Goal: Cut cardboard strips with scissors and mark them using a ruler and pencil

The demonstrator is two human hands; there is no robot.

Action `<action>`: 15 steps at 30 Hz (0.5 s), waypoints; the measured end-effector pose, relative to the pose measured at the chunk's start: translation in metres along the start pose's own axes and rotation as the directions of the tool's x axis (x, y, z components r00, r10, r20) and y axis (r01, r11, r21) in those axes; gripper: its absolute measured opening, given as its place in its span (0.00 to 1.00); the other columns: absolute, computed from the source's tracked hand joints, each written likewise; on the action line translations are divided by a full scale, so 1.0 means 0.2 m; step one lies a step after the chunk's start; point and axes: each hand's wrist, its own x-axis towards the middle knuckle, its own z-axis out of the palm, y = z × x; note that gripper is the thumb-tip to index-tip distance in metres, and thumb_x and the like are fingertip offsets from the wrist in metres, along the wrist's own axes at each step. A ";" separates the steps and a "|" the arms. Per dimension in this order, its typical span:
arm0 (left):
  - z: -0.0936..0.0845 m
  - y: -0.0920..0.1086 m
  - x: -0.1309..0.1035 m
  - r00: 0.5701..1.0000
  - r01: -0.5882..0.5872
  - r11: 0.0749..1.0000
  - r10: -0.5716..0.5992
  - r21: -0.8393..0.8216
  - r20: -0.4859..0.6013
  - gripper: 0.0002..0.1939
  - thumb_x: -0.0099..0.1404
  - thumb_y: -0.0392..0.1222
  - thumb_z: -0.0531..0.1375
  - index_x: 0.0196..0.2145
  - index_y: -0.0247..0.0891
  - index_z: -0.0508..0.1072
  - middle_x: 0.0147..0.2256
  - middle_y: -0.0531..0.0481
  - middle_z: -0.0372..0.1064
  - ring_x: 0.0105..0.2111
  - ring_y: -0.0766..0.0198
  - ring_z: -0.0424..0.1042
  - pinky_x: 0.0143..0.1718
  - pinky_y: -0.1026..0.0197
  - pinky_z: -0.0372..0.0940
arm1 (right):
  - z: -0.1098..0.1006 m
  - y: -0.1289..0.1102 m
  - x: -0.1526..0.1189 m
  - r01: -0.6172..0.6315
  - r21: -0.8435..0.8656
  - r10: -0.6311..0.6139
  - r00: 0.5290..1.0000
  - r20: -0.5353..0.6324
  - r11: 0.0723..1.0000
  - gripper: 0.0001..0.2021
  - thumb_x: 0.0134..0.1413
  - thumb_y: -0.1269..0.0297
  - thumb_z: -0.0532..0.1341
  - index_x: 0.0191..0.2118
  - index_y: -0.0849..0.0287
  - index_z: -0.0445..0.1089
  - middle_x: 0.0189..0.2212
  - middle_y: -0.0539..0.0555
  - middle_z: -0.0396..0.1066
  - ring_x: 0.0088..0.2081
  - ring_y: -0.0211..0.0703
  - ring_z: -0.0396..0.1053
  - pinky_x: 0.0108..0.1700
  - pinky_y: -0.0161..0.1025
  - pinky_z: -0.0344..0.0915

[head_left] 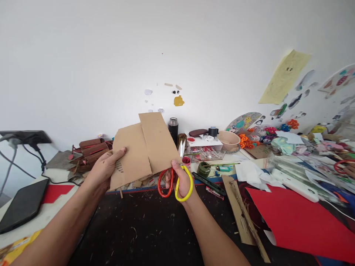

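while the left hand (107, 166) pinches the larger cardboard piece (130, 147) at its left side, thumb flat on the front face and the other fingers hidden behind, the right hand (182, 183) grips the lower right corner of a rectangular cardboard panel (158, 140) and also carries the scissors (182, 147). the panel overlaps the front of the larger piece, and both are held up, tilted, over the far edge of the black work surface (133, 229). the left grip is closed to the thickness of the board; the right is closed too, its thumb pressing on the panel's corner, with the yellow handle loop (191, 184) around the base of the thumb and the red handle loop (159, 184) by the fingers. the scissor blades point upward just beside the panel's right edge; how far apart they stand i cannot tell. behind the panel stands a black thermos (173, 129), with a beige bowl (229, 139) farther right against the wall (111, 55). a green jar (204, 170) sits near the right hand. on the right part of the work surface lie long cardboard scraps (235, 210) beside red paper (302, 218). a dark tablet-like device (22, 203) lies at the left, below a black power strip (41, 136). at the far right edge, another person's hand (350, 170) is partly visible by a red scissor handle (338, 166).
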 end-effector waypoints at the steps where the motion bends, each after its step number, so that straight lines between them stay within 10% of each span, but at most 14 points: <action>1: 0.00 0.00 0.00 1.000 0.011 1.000 -0.011 -0.004 -0.010 0.12 0.55 0.38 0.74 0.35 0.33 0.78 0.25 0.43 0.82 0.18 0.56 0.79 0.23 0.59 0.78 | 0.00 0.00 0.00 -0.005 0.011 0.005 1.000 -0.001 1.000 0.29 0.42 0.36 0.76 0.26 0.56 0.67 0.13 0.47 0.68 0.11 0.36 0.62 0.13 0.30 0.57; 15: 0.02 -0.03 -0.01 0.998 -0.054 0.995 0.056 -0.083 0.023 0.27 0.44 0.46 0.81 0.40 0.36 0.79 0.34 0.43 0.86 0.28 0.54 0.84 0.31 0.57 0.81 | -0.03 0.03 0.03 -0.054 0.086 0.060 0.995 -0.075 0.995 0.30 0.37 0.36 0.78 0.24 0.58 0.69 0.14 0.47 0.67 0.12 0.34 0.60 0.14 0.31 0.59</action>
